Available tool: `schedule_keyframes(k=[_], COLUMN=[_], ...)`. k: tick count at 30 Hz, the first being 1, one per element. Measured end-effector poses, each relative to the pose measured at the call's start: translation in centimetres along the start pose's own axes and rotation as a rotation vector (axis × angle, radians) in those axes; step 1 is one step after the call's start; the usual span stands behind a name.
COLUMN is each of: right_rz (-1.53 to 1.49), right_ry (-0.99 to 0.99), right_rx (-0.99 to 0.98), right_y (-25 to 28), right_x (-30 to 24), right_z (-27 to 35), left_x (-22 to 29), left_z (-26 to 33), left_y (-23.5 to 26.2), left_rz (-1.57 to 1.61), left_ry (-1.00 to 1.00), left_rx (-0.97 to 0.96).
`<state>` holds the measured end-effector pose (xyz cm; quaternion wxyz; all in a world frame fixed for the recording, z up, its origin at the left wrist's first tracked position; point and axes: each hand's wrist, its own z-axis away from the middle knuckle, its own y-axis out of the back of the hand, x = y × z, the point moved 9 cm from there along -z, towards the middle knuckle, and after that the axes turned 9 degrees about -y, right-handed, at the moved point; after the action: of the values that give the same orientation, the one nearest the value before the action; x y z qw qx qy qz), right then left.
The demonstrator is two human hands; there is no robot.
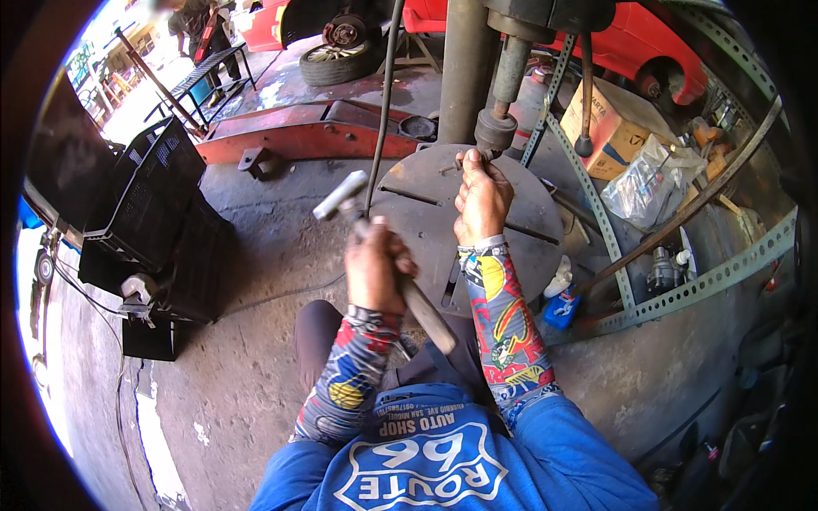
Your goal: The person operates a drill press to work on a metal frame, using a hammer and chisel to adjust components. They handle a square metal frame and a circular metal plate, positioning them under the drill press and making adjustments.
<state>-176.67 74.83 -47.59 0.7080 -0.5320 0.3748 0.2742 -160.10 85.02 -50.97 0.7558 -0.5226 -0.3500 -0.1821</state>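
Hammer in left grip, right grip closed at chuck — round press table beneath.

The hammer, with metal head and worn wooden handle, is tilted just beside the round steel press table, head raised to its left.

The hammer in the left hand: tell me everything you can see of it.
The hammer has a grey metal head, shiny at one end, on a long worn handle that looks wooden. The left hand grips the handle near its middle, holding it raised and tilted, head up-left and the butt end down-right over the lap. The head hangs in the air, left of the round metal plate, touching nothing.
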Motion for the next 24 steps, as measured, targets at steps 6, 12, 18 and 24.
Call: schedule_keyframes(k=[6, 12, 18, 24], right_rz=[0.020, 0.093, 0.190, 0.376], right_ry=[-0.023, 0.097, -0.061, -0.145], right_rx=[-0.023, -0.099, -0.194, -0.468], right_y=[-0.3, 0.8, -1.5, -3.9], right_x=[-0.4, -1.0, 0.7, 4.2], right_z=[0.3, 0.1, 2.7, 9.0], left_x=[-3.7, -4.2, 1.7, 5.2], left_z=[1.5, 2.1, 1.2, 0.9], left_y=[-2.8, -2.5, 3.9, 1.9], left_rz=[-0.087, -0.148, -0.251, -0.267], left_ry=[0.200, 0.169, -0.079, -0.232], left_rx=[-0.205, -0.287, -0.017, -0.302])
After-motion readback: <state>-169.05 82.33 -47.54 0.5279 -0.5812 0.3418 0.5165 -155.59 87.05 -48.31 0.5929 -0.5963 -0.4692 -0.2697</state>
